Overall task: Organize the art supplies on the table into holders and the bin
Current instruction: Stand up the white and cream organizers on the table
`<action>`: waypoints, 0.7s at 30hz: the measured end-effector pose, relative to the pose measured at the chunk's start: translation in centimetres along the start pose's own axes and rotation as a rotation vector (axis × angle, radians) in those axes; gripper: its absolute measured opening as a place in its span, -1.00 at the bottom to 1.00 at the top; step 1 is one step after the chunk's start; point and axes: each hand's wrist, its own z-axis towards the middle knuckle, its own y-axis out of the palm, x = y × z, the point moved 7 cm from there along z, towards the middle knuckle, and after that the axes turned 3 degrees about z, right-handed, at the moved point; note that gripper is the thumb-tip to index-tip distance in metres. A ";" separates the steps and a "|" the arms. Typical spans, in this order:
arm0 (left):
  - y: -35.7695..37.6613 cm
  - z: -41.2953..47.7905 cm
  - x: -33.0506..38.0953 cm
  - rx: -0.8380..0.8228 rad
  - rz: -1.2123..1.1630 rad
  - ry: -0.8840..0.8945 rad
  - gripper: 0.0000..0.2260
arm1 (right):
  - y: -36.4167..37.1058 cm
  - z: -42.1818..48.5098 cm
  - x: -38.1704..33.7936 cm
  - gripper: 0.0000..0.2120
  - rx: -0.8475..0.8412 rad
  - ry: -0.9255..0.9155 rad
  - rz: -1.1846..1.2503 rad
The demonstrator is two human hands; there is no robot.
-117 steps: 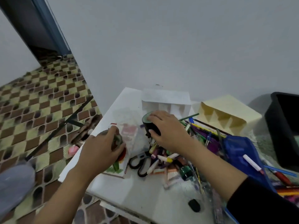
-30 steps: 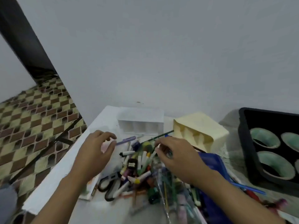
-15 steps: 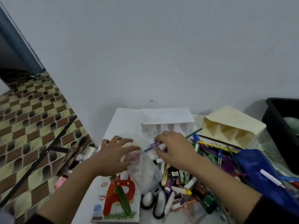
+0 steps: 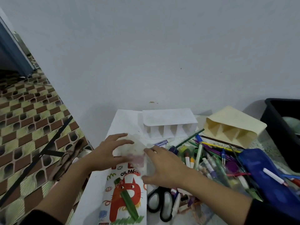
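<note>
I see the left hand and the right hand on either side of a clear plastic bag, fingers spread and touching it, not curled round it. The bag lies on the far end of the pastel box at the left of the table. Markers are heaped to the right, with the white holder and cream holder beyond them and the black bin far right

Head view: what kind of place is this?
Probably a home craft corner, not a lab: a small white table against a bare wall, a patterned tile floor, and a loose pile of markers beside a cartoon-printed pastel box.
</note>
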 end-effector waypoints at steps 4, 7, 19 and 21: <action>-1.1 0.1 -0.7 0.179 -0.161 -0.065 -0.39 | -2.4 0.3 1.0 -0.41 0.069 0.124 0.342; -2.1 0.1 -0.4 0.223 -0.188 -0.042 -0.42 | -4.0 0.7 2.1 -0.75 0.082 0.205 0.739; -2.9 1.7 -2.1 0.372 -0.268 -0.157 -0.86 | -6.8 1.7 5.7 -0.71 0.215 0.357 0.989; -2.9 2.0 -2.6 0.361 -0.331 -0.148 -0.90 | -9.3 2.0 7.0 -0.62 0.444 0.232 0.600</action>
